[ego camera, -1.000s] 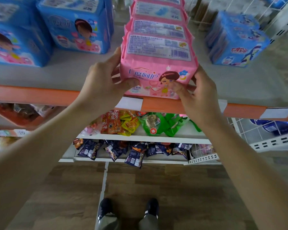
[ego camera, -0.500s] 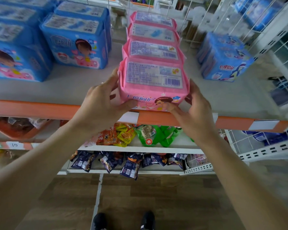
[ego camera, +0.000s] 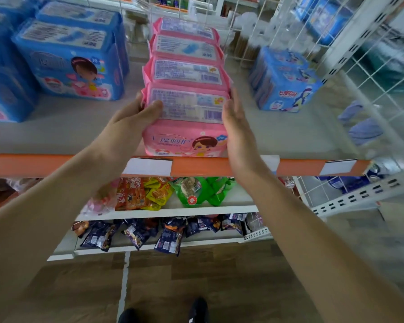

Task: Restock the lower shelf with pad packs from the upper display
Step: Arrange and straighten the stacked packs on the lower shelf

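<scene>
A pink pad pack (ego camera: 184, 138) stands at the front of a row of several pink packs (ego camera: 187, 73) on the grey upper shelf, just behind its orange front edge (ego camera: 56, 164). My left hand (ego camera: 126, 127) grips the pack's left side, thumb laid over its top label. My right hand (ego camera: 238, 136) presses flat against the pack's right side with its fingers straight. The pack's front face with the cartoon girl shows between my hands.
Blue pad packs (ego camera: 68, 66) are stacked left of the row and a smaller blue stack (ego camera: 282, 85) stands to the right. A white wire mesh panel (ego camera: 371, 78) closes the right side. Below, white shelves hold snack bags (ego camera: 149, 194). My shoes (ego camera: 198, 308) stand on wood flooring.
Both hands slid from the pack's lower front corners up to its sides. The right thumb came off the front face. The pack now sits further back against the row.
</scene>
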Available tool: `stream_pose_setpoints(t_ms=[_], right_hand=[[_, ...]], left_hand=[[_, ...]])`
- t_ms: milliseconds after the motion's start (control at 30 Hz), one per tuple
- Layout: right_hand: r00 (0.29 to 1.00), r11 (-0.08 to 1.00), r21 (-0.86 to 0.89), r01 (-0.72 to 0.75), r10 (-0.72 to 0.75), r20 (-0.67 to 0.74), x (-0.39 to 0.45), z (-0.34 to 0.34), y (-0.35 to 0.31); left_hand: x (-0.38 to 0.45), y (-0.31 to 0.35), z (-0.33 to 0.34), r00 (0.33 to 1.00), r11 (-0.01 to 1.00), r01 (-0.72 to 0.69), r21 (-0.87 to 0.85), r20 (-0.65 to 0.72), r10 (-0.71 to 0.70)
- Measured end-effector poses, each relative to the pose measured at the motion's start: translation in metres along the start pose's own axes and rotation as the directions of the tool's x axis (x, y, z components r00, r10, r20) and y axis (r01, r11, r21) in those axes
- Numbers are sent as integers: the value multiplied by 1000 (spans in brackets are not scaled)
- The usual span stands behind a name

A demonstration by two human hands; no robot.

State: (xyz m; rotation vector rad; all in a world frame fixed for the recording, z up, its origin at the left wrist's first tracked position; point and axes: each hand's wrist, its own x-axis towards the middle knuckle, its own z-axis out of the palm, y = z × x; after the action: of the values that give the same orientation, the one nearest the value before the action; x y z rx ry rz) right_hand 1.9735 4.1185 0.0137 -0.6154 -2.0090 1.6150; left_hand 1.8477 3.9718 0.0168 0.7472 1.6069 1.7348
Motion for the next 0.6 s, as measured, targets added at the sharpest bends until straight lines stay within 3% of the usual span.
stream_pose_setpoints(t_ms=[167, 400, 500, 600], right_hand=[[998, 998, 30, -56, 56, 0, 6, -1, 4], [987, 970, -210, -124, 142, 70, 5, -7, -14], [977, 912, -380, -153, 197, 77, -11, -9, -47], [990, 854, -510, -102, 139, 34, -33, -17, -66]], left_hand=[[5, -8, 1, 998, 1000, -7, -13, -60, 7], [2, -2, 7, 986, 993, 86, 84, -153, -72], [-14, 17, 3, 991, 950, 85, 300, -126, -49], [-42, 45, 4, 990, 831, 18, 557, -125, 62]])
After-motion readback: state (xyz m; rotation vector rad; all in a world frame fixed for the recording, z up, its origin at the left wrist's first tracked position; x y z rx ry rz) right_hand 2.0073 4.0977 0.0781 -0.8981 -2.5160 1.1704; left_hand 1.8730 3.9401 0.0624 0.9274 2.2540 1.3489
